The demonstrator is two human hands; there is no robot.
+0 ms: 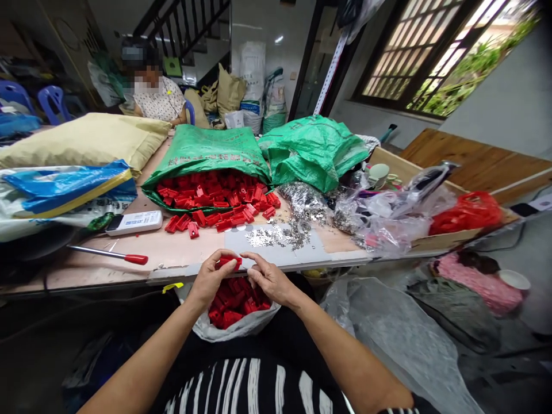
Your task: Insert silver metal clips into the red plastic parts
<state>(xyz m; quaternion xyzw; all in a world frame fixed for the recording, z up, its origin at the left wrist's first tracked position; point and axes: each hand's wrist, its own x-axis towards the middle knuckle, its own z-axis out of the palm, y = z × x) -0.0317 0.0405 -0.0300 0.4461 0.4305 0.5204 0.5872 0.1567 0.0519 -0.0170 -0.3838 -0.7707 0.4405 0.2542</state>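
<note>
My left hand [210, 280] grips a small red plastic part [230, 262] between thumb and fingers, just above the table's front edge. Close on its right, my right hand [272, 280] has its fingers curled in, with the index fingertip at the part's end; anything pinched there is too small to make out. Below both hands, a white sack [254, 329] on my lap holds many similar red parts [235, 305]. Ahead, a green woven sack [211, 146] lies with its mouth towards me, spilling red parts [207, 215]. Small silvery metal pieces [276, 234] are scattered to its right.
A lever with a red handle [135, 259] and a white box-shaped device [134, 222] lie left. Clear plastic bags [388, 224] and a red bag [468, 213] fill the right side. Another green sack [319, 149] lies behind. Across the table sits a person [157, 95].
</note>
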